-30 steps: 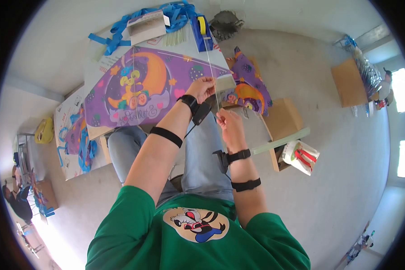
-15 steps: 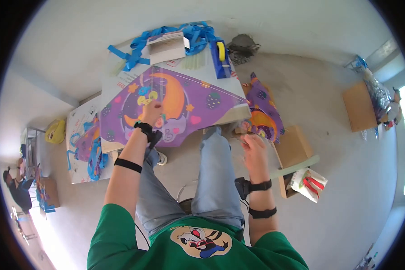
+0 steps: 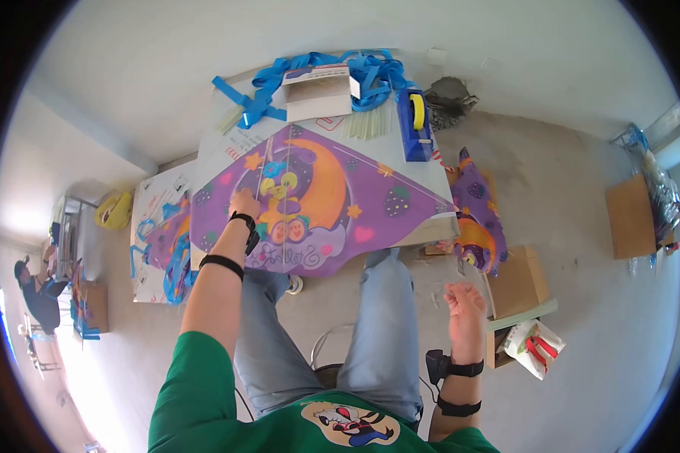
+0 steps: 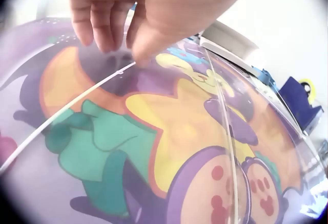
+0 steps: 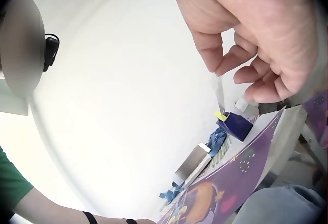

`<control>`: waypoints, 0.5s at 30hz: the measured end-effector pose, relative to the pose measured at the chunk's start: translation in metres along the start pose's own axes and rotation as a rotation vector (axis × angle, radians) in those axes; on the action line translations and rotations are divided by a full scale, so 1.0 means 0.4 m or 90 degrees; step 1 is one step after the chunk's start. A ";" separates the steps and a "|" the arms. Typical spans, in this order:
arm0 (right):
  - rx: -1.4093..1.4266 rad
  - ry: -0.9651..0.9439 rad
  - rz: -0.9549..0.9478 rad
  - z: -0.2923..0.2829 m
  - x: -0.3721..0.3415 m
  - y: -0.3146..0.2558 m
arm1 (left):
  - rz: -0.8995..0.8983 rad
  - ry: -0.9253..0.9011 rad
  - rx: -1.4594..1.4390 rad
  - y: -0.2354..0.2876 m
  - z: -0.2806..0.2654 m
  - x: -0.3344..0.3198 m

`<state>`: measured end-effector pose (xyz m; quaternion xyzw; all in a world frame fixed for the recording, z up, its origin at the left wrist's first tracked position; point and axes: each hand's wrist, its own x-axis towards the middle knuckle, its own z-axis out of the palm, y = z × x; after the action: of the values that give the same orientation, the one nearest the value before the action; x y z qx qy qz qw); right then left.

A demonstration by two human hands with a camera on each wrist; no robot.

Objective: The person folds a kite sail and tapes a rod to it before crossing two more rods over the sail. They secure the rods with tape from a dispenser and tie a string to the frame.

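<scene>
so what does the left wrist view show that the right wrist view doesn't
Only the left wrist view shows, close up, the left hand with its thumb at the end of a thin white rod.

Only the right wrist view shows the right hand pinching a clear strip, plus a green sleeve and a jeans knee.

Both show the purple printed sheet, the blue tape dispenser, the white box and blue ribbon.

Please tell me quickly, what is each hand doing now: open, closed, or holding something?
Left hand: closed, pinching the end of a thin white rod.
Right hand: closed, pinching a clear strip.
</scene>
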<state>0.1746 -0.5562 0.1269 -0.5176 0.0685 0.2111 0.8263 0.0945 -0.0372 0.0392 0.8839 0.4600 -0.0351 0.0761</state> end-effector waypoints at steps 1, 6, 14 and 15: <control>0.001 0.005 -0.005 -0.004 0.001 0.000 | -0.012 0.069 0.002 0.031 -0.012 -0.010; -0.002 0.015 0.040 0.001 -0.004 0.016 | 0.493 0.180 -0.202 0.347 -0.050 0.029; -0.074 0.026 0.051 -0.012 -0.007 0.021 | 0.669 0.102 -0.026 0.892 -0.104 -0.007; -0.101 0.017 0.055 -0.019 -0.005 0.022 | 0.627 0.052 -0.013 0.915 -0.087 0.005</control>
<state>0.1698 -0.5600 0.1167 -0.5808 0.0847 0.2444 0.7719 0.3951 -0.2366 0.1107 0.9962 -0.0097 0.0441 0.0742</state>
